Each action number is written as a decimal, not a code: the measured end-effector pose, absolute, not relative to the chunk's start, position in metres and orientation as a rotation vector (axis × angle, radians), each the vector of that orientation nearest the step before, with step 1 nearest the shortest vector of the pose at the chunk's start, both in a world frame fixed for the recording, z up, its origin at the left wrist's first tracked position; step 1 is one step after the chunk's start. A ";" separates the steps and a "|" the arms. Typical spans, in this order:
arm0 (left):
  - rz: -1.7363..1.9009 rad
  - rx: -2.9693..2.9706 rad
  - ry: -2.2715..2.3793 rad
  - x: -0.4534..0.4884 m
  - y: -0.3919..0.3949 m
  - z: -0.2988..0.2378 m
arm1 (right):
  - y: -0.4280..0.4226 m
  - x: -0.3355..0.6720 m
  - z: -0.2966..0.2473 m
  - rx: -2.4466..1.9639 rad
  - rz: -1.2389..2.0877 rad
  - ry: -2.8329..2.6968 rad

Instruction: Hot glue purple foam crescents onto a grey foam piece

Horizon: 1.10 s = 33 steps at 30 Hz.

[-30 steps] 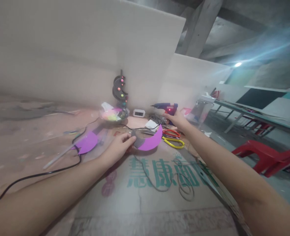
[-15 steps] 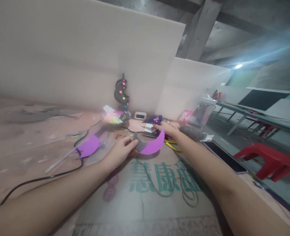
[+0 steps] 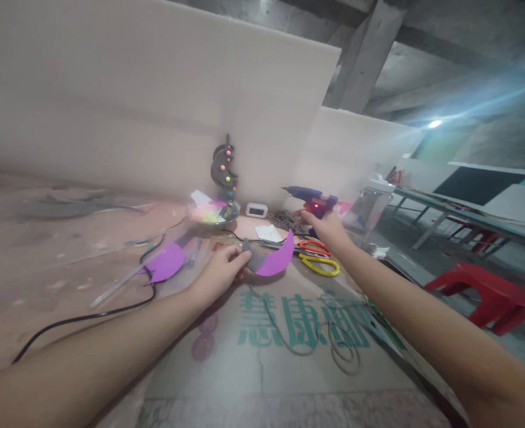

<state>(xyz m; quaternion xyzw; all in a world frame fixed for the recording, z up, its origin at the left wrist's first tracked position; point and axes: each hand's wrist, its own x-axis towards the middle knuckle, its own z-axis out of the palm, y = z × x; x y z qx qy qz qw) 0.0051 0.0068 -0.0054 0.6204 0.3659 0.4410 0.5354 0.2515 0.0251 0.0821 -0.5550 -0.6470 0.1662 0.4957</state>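
My left hand (image 3: 220, 272) pinches a crescent of purple foam with a grey end (image 3: 269, 261), held just above the cardboard sheet (image 3: 284, 333). My right hand (image 3: 327, 224) is wrapped round a blue glue gun (image 3: 309, 196) with a red light on it, raised off the table to the right of the crescent, nozzle pointing left. A second purple foam piece (image 3: 167, 261) lies to the left of my left hand.
Red scissors (image 3: 313, 245) and yellow scissors (image 3: 320, 266) lie under my right wrist. A bowl of coloured bits (image 3: 211, 214), a black crescent ornament (image 3: 224, 166) and a small white clock (image 3: 256, 209) stand by the white wall. A black cable (image 3: 88, 315) runs left. A red chair (image 3: 489, 291) stands right.
My right hand went down to the table behind the crescent, then lifted the glue gun up and to the right. My left hand stayed put on the purple crescent.
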 end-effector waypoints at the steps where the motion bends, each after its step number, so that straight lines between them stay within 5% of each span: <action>1: 1.062 1.423 0.877 0.006 0.007 -0.005 | 0.015 0.252 0.081 -1.309 0.396 -1.534; 10: 1.105 1.247 0.915 0.006 0.009 -0.001 | -0.045 0.236 0.036 -1.299 0.530 -1.634; 22: 1.110 1.303 0.943 0.002 0.006 0.000 | -0.080 0.240 0.091 -1.187 0.258 -1.464; 33: 1.077 1.291 0.937 0.006 0.003 0.003 | -0.060 0.234 0.026 -1.374 0.446 -1.599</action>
